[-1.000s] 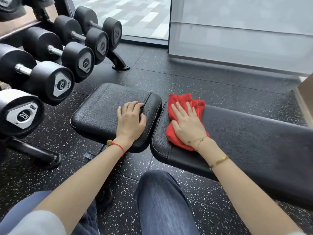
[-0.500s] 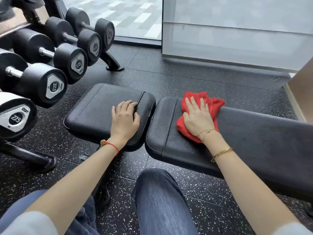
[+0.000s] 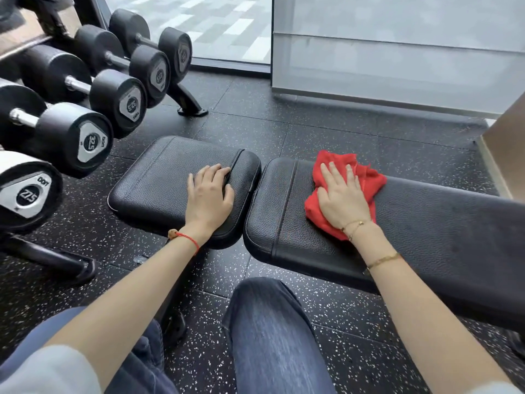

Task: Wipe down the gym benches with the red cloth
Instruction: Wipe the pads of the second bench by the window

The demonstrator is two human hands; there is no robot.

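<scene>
A black padded gym bench lies across the view in two parts: a short seat pad (image 3: 159,180) on the left and a long back pad (image 3: 443,223) on the right. A crumpled red cloth (image 3: 372,180) lies on the back pad near its left end. My right hand (image 3: 342,197) presses flat on the cloth with its fingers spread. My left hand (image 3: 208,194) rests palm down on the right end of the seat pad, fingers apart, holding nothing.
A rack of black dumbbells (image 3: 93,137) stands close on the left, with its foot (image 3: 190,108) behind the seat pad. A frosted glass panel (image 3: 397,61) rises behind the bench. A wooden edge (image 3: 508,143) sits at far right. My knee in jeans (image 3: 270,322) is below.
My right hand has slid the red cloth to the right along the back pad, away from its left edge. My left hand has stayed on the seat pad.
</scene>
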